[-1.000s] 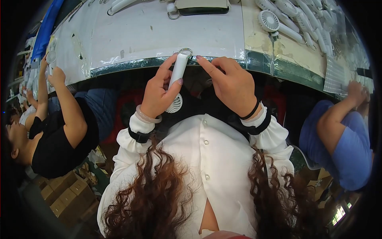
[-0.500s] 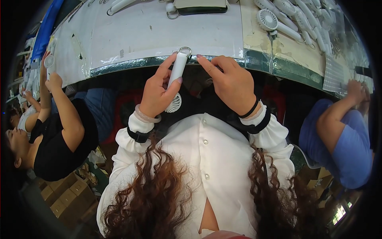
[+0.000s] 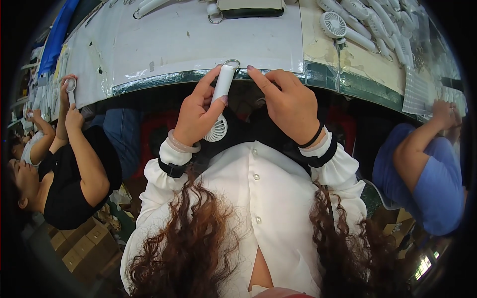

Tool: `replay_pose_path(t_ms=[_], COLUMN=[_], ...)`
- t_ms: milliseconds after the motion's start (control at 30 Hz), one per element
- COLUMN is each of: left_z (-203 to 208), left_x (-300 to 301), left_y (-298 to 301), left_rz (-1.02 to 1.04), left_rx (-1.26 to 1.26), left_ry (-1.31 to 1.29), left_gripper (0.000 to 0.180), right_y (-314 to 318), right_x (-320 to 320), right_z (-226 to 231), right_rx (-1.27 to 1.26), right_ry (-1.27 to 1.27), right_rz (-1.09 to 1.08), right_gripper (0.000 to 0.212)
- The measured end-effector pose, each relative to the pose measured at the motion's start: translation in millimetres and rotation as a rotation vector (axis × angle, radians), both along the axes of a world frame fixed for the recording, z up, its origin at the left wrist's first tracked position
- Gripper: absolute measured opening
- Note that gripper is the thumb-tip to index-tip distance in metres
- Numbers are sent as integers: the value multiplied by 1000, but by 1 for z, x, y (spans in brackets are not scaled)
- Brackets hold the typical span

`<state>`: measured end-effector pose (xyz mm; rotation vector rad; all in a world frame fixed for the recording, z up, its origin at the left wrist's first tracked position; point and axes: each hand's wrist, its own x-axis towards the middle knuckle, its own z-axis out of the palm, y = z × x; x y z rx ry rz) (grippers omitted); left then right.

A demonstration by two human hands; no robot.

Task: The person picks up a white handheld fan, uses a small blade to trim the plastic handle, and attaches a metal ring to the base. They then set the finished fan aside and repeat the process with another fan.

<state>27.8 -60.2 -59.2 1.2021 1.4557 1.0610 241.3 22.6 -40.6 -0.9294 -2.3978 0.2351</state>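
My left hand [image 3: 194, 116] is closed round a white handheld fan [image 3: 224, 82]. The fan's handle end points up toward the table, and its round grille hangs below my palm. A metal ring [image 3: 231, 61] sits at the handle end, with a small dark bit beside it. To the right, my right hand [image 3: 293, 104] has its index finger stretched toward the ring, a small gap short of it. Its other fingers are bent, and nothing shows in them.
The worktable [image 3: 198, 44] has a green taped edge. Many white fans [image 3: 367, 22] are heaped at the far right. A box-like object with a dark base [image 3: 253, 12] lies at the back. One co-worker [image 3: 74, 174] handles a fan at left; another [image 3: 422, 169] sits at right.
The fan in my left hand has shifted very slightly, and my right index finger moved a touch. The co-worker at left has lowered a fan toward their body.
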Motion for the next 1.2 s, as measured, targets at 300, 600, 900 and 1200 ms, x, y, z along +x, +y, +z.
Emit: replay_pose_path(t_ms=[300,600,900,1200], left_z=[3,2,-4,3], left_x=[0,-2,-7,-10], left_y=[1,-1,1,3], left_rz=[-6,-14,-45,-46], left_rx=[-13,11,-77,-199], left_ry=[39,82,-191,-525], left_gripper=[60,59,61,55], right_y=[1,-2,3,4], right_x=[-1,0,0,-2], right_z=[2,0,-5,-5], right_rx=[-18,-37,27,-71], right_ry=[-11,0,6,127], right_rz=[31,49,52,39], right_gripper=[57,57,59,56])
